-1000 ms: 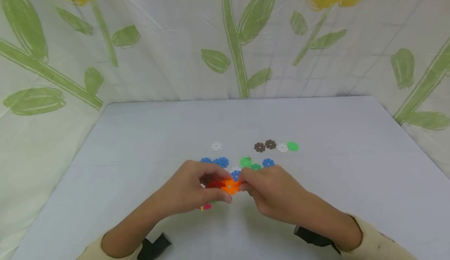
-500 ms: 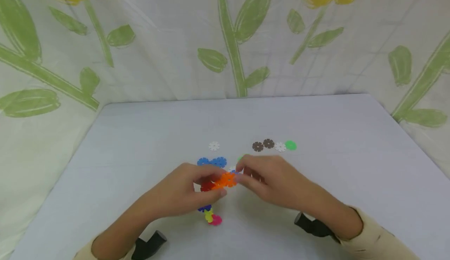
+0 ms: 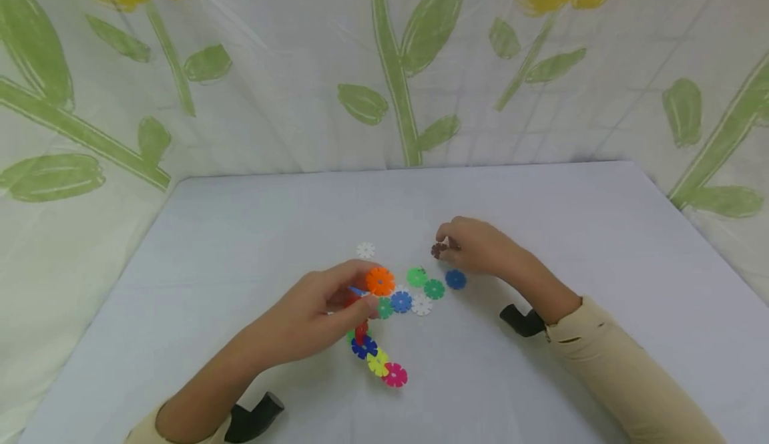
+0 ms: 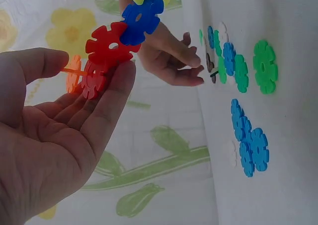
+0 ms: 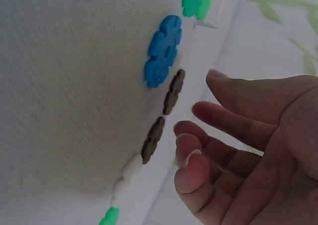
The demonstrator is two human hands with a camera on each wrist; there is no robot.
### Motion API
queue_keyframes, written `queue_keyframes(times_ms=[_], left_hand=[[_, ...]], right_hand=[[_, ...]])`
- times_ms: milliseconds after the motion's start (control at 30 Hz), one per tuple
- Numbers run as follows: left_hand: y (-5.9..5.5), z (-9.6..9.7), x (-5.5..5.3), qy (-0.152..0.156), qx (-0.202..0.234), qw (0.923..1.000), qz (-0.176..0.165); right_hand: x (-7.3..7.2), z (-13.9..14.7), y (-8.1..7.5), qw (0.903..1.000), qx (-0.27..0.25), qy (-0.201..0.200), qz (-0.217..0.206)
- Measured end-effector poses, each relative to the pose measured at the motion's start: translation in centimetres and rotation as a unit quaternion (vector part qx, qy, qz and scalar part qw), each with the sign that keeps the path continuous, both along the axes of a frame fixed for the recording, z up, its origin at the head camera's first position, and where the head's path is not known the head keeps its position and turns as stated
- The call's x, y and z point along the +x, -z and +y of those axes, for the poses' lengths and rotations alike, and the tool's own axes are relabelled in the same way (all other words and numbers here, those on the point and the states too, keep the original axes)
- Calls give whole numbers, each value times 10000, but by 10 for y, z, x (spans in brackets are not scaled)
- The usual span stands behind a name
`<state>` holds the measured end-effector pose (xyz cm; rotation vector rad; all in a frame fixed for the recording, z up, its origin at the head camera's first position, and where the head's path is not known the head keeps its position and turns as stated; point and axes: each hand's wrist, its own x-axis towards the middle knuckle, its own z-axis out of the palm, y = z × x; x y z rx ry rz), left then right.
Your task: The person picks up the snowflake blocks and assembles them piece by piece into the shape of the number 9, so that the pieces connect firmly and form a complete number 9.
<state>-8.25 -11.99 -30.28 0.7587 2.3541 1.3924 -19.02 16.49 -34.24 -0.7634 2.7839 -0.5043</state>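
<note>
My left hand [image 3: 318,314] holds a chain of linked notched plastic discs, thumb and fingertips gripping its orange and red end. An orange disc [image 3: 380,281] stands up at the fingertips, and a red disc [image 4: 113,46] shows in the left wrist view. From there the chain hangs toward me through a dark blue disc [image 3: 364,346], a yellow disc [image 3: 378,362] and a pink disc [image 3: 395,375]. Farther out, my right hand [image 3: 483,247] reaches over two brown discs [image 5: 174,92] on the table. Its fingers are loosely bent with nothing between them, apart from the discs in the right wrist view.
Loose discs lie mid-table: a green one [image 3: 434,289], a blue one [image 3: 455,280], white ones [image 3: 422,305] and others. Several joined blue discs [image 4: 247,145] lie partly behind my left hand in the head view. A flower-printed curtain [image 3: 270,83] hangs behind the white table [image 3: 541,203].
My right hand has left the orange disc and moved away to the right, over the brown discs. My left hand has turned the chain, so its pink end swings right and the orange disc faces up.
</note>
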Motion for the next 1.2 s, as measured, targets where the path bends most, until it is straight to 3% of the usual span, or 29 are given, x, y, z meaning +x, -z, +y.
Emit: queue_keyframes(times_ms=[200, 400, 600, 700, 833, 1067, 1200], left_hand=[[1, 0, -1, -3, 25, 10000, 89], [2, 1, -2, -112, -11, 9998, 134], [4, 0, -3, -287, -134, 9993, 195], [4, 0, -3, -397, -121, 9990, 187], [5, -1, -4, -523, -13, 9984, 226], [6, -1, -5, -629, 244, 9972, 328], [6, 0, -4, -529, 344, 9977, 229]], right_hand=[[-12, -7, 11, 9984, 279, 237, -439], [-17, -10, 10, 9965, 283, 367, -695], [-13, -13, 6, 9974, -71, 252, -678], [-6, -14, 1, 9971, -609, 41, -453], [9, -15, -11, 9900, -1330, -442, -174], [49, -19, -36, 9656, -2288, -1232, 21], [59, -24, -40, 9511, -2562, -1642, 522]])
